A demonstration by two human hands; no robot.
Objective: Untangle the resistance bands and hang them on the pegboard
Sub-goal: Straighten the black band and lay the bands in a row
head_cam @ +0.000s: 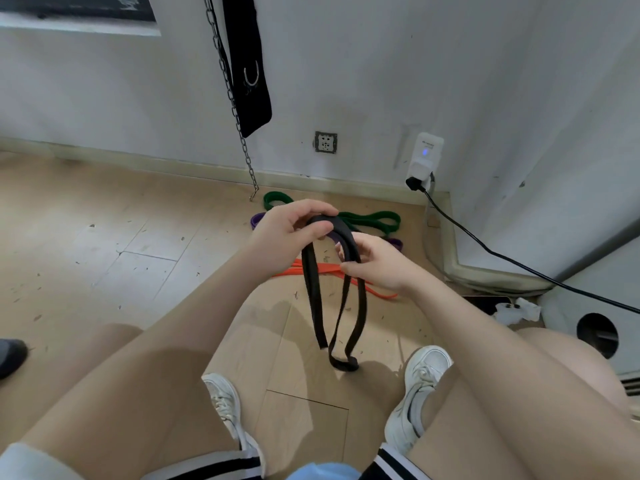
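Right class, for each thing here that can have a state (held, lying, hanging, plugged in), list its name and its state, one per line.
Black resistance band: lifted, gripped by both hands, loops dangling to the floor.
Left hand: grips the band's top.
Right hand: pinches a strand.
Green band: lying on floor.
Purple band: lying on floor.
Orange band: lying on floor.
Chain: hanging.
Black charger: plugged in.

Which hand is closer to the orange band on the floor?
The right hand. In the picture it sits right over the orange band, gripping the black band. The left hand grips the black band's top bend, higher up and farther off.
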